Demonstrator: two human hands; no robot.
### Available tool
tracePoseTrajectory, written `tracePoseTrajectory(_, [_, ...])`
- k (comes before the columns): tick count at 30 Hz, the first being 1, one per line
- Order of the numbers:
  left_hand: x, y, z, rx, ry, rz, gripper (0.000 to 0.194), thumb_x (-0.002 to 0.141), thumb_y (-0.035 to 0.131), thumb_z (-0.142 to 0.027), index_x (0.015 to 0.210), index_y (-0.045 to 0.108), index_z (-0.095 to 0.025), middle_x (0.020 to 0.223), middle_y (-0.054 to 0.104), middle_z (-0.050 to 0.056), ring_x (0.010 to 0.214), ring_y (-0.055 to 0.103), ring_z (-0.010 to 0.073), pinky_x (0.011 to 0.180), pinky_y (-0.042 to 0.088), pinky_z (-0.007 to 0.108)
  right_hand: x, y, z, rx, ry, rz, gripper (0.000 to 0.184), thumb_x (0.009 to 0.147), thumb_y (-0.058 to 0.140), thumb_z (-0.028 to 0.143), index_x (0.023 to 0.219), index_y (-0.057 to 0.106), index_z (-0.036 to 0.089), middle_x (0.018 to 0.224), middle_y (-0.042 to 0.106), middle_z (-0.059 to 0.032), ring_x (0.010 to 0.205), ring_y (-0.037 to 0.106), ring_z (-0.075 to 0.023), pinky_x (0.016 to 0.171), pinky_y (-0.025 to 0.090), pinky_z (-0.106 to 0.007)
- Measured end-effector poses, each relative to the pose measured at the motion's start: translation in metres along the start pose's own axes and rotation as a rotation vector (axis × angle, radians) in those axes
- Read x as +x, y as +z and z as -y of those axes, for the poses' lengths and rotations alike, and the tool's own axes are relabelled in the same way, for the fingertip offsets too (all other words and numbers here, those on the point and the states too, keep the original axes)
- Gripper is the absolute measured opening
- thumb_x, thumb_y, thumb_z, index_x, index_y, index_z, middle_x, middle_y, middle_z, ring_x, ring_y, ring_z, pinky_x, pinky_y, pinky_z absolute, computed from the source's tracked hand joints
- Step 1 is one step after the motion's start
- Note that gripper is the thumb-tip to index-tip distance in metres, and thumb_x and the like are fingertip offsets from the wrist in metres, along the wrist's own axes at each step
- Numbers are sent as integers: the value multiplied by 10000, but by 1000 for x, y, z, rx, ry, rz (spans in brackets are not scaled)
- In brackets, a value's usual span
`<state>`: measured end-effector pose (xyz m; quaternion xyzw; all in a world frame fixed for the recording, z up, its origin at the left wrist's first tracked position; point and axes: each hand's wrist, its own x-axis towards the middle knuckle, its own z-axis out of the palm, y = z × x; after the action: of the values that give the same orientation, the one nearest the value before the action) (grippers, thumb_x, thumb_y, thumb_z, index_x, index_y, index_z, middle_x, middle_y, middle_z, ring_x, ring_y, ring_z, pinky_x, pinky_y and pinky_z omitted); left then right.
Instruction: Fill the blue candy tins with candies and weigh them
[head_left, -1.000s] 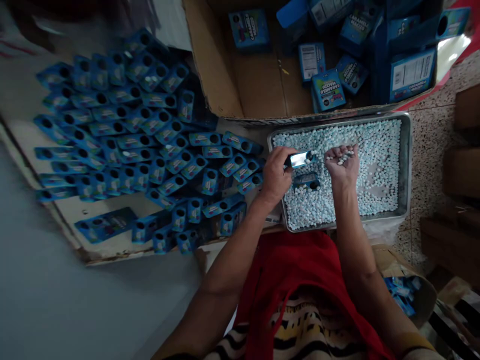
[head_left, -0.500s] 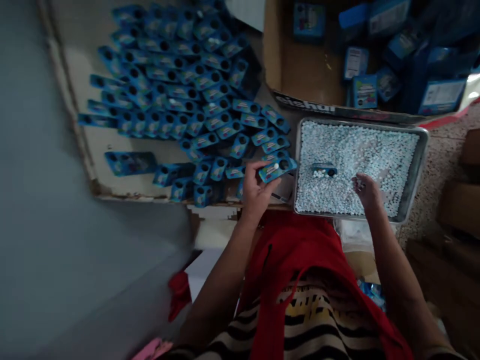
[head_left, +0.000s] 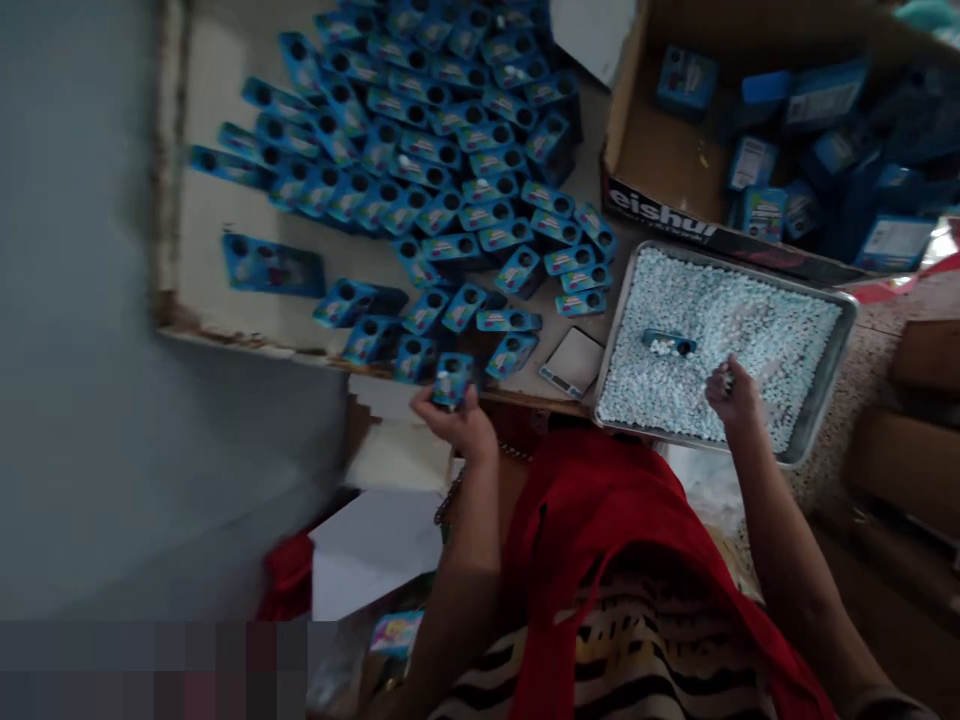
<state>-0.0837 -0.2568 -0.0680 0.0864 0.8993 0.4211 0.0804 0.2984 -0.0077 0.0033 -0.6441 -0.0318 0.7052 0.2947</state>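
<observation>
My left hand (head_left: 459,420) grips a small blue candy box (head_left: 452,379) at the near edge of a board, beside many more blue boxes (head_left: 435,190) laid in rows. My right hand (head_left: 731,395) rests closed over a metal tray (head_left: 825,375) heaped with small pale candies (head_left: 720,320); a few candies show between its fingers. One blue box (head_left: 670,343) lies on top of the candies in the tray.
A small digital scale (head_left: 574,362) sits between the rows and the tray. A cardboard carton (head_left: 667,160) behind the tray holds more blue boxes. White paper (head_left: 375,545) and brown boxes (head_left: 911,460) lie near my red apron.
My left hand has carried a blue box from the tray leftward to the near edge of the rows. My right hand has dropped from above the candies to the tray's near side.
</observation>
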Motion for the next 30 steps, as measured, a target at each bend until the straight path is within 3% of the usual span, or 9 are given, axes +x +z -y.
tracePoseTrajectory(4, [24, 27, -6, -19, 31, 58, 557, 836, 739, -213, 1291, 419, -225, 1350, 611, 112, 1262, 662, 263, 1212, 551, 493, 7, -6, 1, 76, -45, -42, 432, 977, 871, 364, 744, 531, 232, 566, 578, 72, 458, 538, -65, 419, 458, -111])
tracePoseTrajectory(8, [-25, 7, -20, 15, 217, 81, 460, 928, 779, -308, 1307, 527, -243, 1351, 643, 104, 1274, 672, 301, 1131, 608, 530, 3, -18, 1, 143, 20, 18, 389, 1018, 805, 372, 757, 553, 230, 555, 530, 84, 405, 428, -57, 361, 340, -126])
tracePoseTrajectory(10, [-60, 16, -40, 13, 471, 268, 418, 942, 820, -383, 1263, 612, -213, 1265, 695, 124, 1223, 706, 314, 1126, 609, 531, -3, -20, 0, 185, 59, 71, 426, 1103, 671, 389, 730, 543, 230, 519, 452, 92, 376, 345, -60, 345, 278, -153])
tracePoseTrajectory(12, [-86, 51, -68, -35, 633, 552, 480, 948, 847, -401, 1333, 647, -195, 1310, 727, 152, 1257, 723, 317, 1148, 604, 509, -8, -18, -1, 272, 79, 159, 484, 1171, 514, 381, 712, 543, 231, 507, 411, 90, 370, 316, -68, 353, 269, -167])
tracePoseTrajectory(16, [-102, 146, -125, -103, 682, 923, 462, 953, 870, -320, 1364, 693, -204, 1396, 759, 152, 1358, 716, 304, 1206, 575, 472, -14, -11, -5, 466, 95, 381, 502, 1187, 457, 385, 729, 601, 235, 506, 429, 81, 378, 328, -87, 366, 289, -190])
tracePoseTrajectory(20, [-101, 176, -158, -87, 877, 1166, 334, 945, 748, -86, 1232, 790, -252, 1263, 824, 74, 1256, 748, 274, 1162, 587, 448, -17, -15, -4, 519, 65, 296, 442, 1168, 514, 324, 755, 635, 222, 569, 555, 44, 465, 484, -92, 427, 407, -173])
tracePoseTrajectory(24, [-93, 159, -169, -30, 913, 1071, 389, 865, 719, -28, 1179, 804, -240, 1196, 816, 70, 1190, 743, 290, 1109, 586, 436, -20, -19, 4, 539, 5, 102, 446, 1158, 556, 281, 719, 593, 210, 710, 698, -16, 594, 622, -83, 534, 519, -155])
tracePoseTrajectory(28, [-78, 153, -161, -149, 723, 921, 311, 853, 813, -128, 1144, 764, -222, 1157, 789, 64, 1146, 745, 277, 1071, 590, 409, -20, 3, 12, 500, -114, 223, 365, 1137, 643, 352, 792, 621, 232, 596, 501, 73, 448, 391, -71, 412, 367, -162])
tracePoseTrajectory(30, [-74, 154, -157, -247, 593, 947, 339, 857, 863, -201, 1172, 742, -228, 1154, 778, 50, 1113, 754, 252, 1039, 604, 380, -22, 26, 13, 459, -223, 283, 419, 1116, 682, 426, 757, 560, 248, 626, 482, 66, 480, 400, -87, 443, 394, -190])
